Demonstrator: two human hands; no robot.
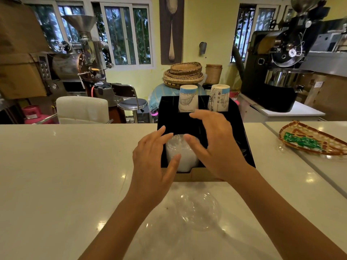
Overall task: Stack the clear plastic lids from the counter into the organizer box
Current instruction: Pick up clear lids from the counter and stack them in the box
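Both hands' fingers (165,139) spread over the light, slippery stack of clear plastic lids (181,152); best gripped by rims.

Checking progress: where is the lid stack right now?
In the head view, centre: the lid stack sits in the black organizer box's front-left compartment, between the left hand and right hand.

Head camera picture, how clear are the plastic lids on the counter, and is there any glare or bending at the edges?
Head view: the loose clear lids nearly vanish against the pale counter, showing only as faint rims; small ceiling-light reflections dot its glossy surface; wide-angle distortion bows the window frames; both hands are slightly motion-soft over the lid stack in the organizer box.
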